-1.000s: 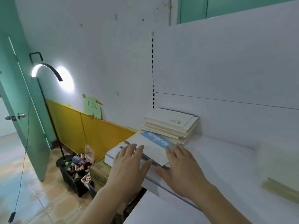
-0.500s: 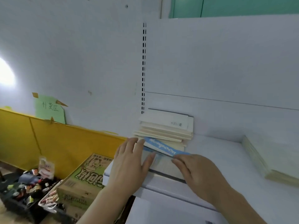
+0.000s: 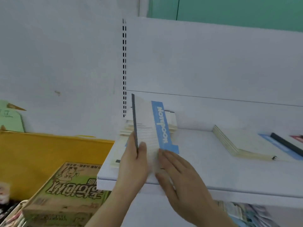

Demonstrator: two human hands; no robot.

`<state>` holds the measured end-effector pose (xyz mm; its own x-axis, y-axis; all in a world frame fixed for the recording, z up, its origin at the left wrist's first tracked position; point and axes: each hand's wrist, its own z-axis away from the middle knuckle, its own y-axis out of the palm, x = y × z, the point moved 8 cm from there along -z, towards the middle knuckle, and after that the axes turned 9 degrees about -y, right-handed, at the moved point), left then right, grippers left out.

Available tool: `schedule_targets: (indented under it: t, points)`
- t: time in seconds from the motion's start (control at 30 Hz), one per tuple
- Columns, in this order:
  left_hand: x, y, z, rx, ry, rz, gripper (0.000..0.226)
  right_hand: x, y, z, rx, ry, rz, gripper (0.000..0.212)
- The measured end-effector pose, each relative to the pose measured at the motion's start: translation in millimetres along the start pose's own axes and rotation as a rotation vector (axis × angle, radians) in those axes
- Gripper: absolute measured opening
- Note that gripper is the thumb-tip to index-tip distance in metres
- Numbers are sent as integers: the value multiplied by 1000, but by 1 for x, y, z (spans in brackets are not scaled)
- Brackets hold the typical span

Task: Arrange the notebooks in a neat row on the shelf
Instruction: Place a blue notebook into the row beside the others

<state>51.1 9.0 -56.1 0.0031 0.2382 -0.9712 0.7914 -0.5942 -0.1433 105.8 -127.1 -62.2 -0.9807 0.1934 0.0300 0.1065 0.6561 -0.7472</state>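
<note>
A white notebook with a blue "Notebook" band (image 3: 148, 128) stands tilted up on its edge at the left end of the white shelf (image 3: 213, 174). My left hand (image 3: 132, 163) grips its dark spine edge, thumb on the cover. My right hand (image 3: 177, 176) lies with straight fingers against the cover's lower right. Behind it sits a flat stack of cream notebooks (image 3: 170, 123), partly hidden. Another notebook (image 3: 116, 161) lies flat under my left hand. A second flat stack of notebooks (image 3: 246, 145) lies at the right.
A slotted upright (image 3: 124, 68) marks the shelf's back left corner. Below left stand a printed cardboard box (image 3: 65, 194) and a yellow panel (image 3: 49, 153). More items sit on a lower shelf (image 3: 242, 212) at the bottom right.
The blue-banded notebook has been lifted from lying flat to standing tilted on its edge. My view has swung right, bringing the right-hand stack into sight.
</note>
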Motion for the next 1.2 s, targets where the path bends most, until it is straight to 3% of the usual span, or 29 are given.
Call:
schedule_targets:
  t: [0.07, 0.13, 0.2, 0.27, 0.33, 0.43, 0.53, 0.63, 0.73, 0.83, 0.9, 1.0, 1.1, 1.2]
  points:
    - [2, -14, -3, -39, 17, 3, 41, -25, -2, 3, -5, 111, 45, 53]
    - [3, -27, -4, -47, 19, -22, 48, -48, 15, 7, 160, 189, 139, 60]
    - [7, -37, -4, -58, -7, -27, 54, -63, 39, 12, 338, 196, 184, 65]
    - [11, -43, -6, -60, -35, -40, 59, -67, 48, 11, 396, 141, 183, 58]
    - [13, -47, -6, -57, -43, -40, 62, -65, 31, 2, 286, 92, 231, 37]
    - [12, -56, -5, -98, -36, -7, 62, -65, -7, -7, 180, 171, 304, 14]
    - [11, -64, -5, -154, -28, 32, 60, -71, -40, -9, 137, 261, 332, 27]
    - [6, -56, -1, -125, -6, 30, 60, -53, -66, -10, -98, 282, 252, 29]
    - [-2, -36, 8, -46, 39, 62, 59, -7, -65, -15, -280, 175, 249, 34]
    - [-8, -11, 17, 26, 26, 182, 52, 28, -25, -19, -213, 68, 252, 40]
    - [-10, -2, 21, 55, 9, 241, 48, 32, -5, -15, -106, 112, 194, 46]
    - [-6, 2, 21, 78, 0, 261, 58, 33, -4, -6, -56, 105, 100, 53]
    - [0, 9, 21, 99, -9, 259, 66, 31, -13, 8, -68, 49, 64, 46]
    - [-4, 23, 26, 143, 12, 342, 62, -4, -34, 25, -65, 271, 58, 56]
